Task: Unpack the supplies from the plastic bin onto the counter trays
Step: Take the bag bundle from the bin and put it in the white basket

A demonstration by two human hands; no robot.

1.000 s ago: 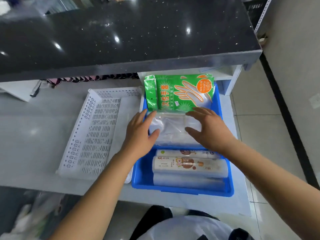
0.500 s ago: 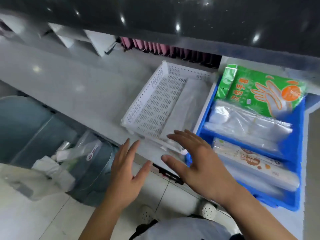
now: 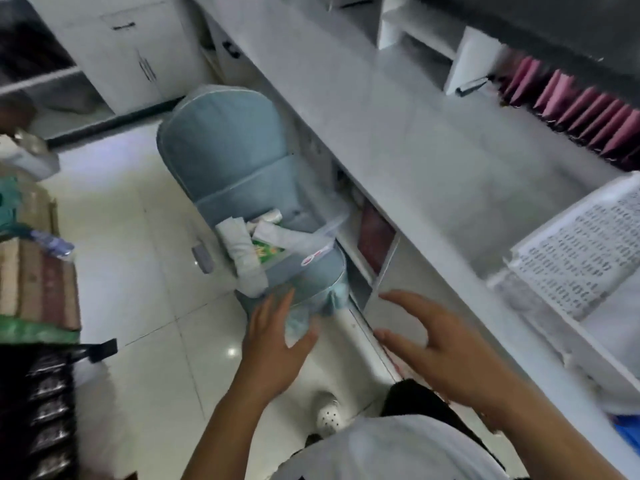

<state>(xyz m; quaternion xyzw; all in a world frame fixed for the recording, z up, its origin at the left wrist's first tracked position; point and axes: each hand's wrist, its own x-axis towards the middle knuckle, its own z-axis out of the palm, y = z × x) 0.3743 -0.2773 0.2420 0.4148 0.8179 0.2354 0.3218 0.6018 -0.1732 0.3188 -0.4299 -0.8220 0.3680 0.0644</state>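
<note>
From my remote seat, both hands hang in the lower middle of the frame with nothing in them: the left hand [image 3: 277,341] has its fingers spread and straight, just in front of the lower edge of a pale blue cushioned chair [image 3: 235,174], and whether it touches the fabric I cannot tell; the right hand [image 3: 440,344] is likewise spread, thumb out, hovering below the front edge of the white counter [image 3: 415,140].

The chair fills the centre left, its long axis running from upper left down toward the hands. On its seat lies a clear plastic bag [image 3: 298,244] with several white rolled packs [image 3: 242,251] and one green packet [image 3: 268,252]; the blur keeps me from an exact count of the rolls.

One white perforated tray [image 3: 568,258] sits on the counter at the right edge, its long side running diagonally toward the upper right. A sliver of the blue bin [image 3: 628,431] shows at the lower right, its contents out of view.

A row of pink folders [image 3: 581,109] stands along the counter's back at the upper right. One white shoe [image 3: 327,412] shows on the tiled floor [image 3: 138,271] at the bottom centre.
</note>
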